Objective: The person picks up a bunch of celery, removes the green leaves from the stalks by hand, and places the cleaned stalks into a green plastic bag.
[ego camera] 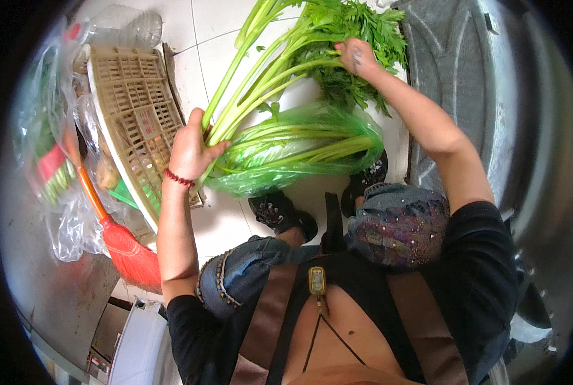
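Note:
A bunch of leafy celery [267, 72] stretches between my two hands, its leaves spread at the upper right. My left hand [192, 147], with a red bead bracelet at the wrist, is closed around the lower ends of the stalks. Farther up, my right hand [357, 58] has its fingers closed on a stalk beside the leaves. Below the held bunch, a green translucent plastic bag [291, 180] with more celery stalks inside lies over the tiled floor, near my shoes. Some stalks at the top run out of view.
A beige slatted plastic crate [147, 96] stands at the left. Beside it are a red-bristled broom [130, 255] with an orange handle and clear plastic bags [70, 231], one with green vegetables. A grey ribbed panel [447, 96] is at the right. White floor tiles [219, 236] surround my feet.

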{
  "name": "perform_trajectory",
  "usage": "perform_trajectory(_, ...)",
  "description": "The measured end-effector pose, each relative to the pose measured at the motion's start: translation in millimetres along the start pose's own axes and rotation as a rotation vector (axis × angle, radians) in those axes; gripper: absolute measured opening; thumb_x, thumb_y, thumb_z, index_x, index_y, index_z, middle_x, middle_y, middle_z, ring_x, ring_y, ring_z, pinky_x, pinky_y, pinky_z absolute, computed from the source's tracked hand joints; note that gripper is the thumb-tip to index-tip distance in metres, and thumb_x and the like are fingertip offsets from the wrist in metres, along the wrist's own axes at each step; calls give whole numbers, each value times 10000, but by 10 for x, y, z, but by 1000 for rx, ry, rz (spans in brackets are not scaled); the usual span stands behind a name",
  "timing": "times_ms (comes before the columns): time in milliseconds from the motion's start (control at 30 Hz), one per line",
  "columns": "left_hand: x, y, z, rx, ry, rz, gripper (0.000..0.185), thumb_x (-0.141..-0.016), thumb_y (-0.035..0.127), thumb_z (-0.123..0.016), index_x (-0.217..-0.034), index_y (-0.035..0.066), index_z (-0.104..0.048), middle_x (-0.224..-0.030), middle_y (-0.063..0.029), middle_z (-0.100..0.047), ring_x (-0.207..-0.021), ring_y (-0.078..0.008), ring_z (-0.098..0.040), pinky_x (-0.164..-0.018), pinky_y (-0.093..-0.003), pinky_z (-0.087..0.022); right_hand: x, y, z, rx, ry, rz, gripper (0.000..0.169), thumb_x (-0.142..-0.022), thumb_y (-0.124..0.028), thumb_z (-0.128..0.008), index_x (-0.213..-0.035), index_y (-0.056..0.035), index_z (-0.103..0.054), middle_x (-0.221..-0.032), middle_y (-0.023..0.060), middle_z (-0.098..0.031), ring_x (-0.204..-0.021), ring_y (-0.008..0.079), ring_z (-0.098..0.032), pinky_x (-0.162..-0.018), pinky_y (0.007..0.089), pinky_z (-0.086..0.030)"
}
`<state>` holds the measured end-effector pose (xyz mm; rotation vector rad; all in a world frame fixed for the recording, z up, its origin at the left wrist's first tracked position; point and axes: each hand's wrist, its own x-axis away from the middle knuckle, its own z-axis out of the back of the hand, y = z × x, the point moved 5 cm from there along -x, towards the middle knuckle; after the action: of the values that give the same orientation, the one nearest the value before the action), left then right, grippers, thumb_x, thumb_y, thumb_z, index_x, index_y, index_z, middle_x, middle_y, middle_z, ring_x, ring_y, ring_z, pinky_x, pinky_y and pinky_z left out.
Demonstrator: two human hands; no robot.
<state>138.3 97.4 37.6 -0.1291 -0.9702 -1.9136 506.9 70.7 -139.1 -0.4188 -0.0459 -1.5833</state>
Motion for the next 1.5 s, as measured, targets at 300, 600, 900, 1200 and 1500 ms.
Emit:
perform_trajectory(300,76,-88,-1,102,25,-76,511,-685,108,-815,-1023,24,-442,-786,-149,-581,-722,-292,-612,-671,-369,-496,483,-535,1125,-58,338,241,218,-843,-229,-634,-1044,-145,-646,-959,81,-604,-880,310,-617,-732,430,-525)
perform_trajectory(600,122,-87,160,25,-18,-107,468,-708,89,-794,-1021,45,-449,-864,-155,-629,-833,-295,-642,-741,-360,-499,190,-918,1158,-399,170,667,247,-799,-180,-725,-1029,-98,-689,-970,95,-661,-872,272,-624,-805,391,-499)
perform_trajectory(900,193,-208,445,-19,-34,-80,417,-705,7,-773,-985,39,-465,-826,-90,-582,-787,-194,-568,-745,-303,-466,533,-1071,1229,-669,-119,664,158,-872,-27,-584,-1001,-58,-671,-935,117,-646,-881,296,-621,-764,374,-494)
perform_trajectory(1200,136,-270,359,70,-74,-102,494,-694,25,-803,-1096,15,-516,-950,-45,-554,-909,-134,-505,-836,-270,-429,363,-890,591,-460,-204,493,94,-839,0,-493,-774,-38,-551,-753,108,-591,-649,243,-516,-643,308,-426)
perform_trajectory(1500,307,-321,364,241,-263,-9,602,-651,109,-857,-1163,-13,-564,-1037,-43,-640,-960,-128,-579,-884,-283,-466,728,-471,788,-980,-590,277,261,-892,-198,-625,-1091,-37,-674,-957,41,-690,-935,121,-614,-901,270,-455)
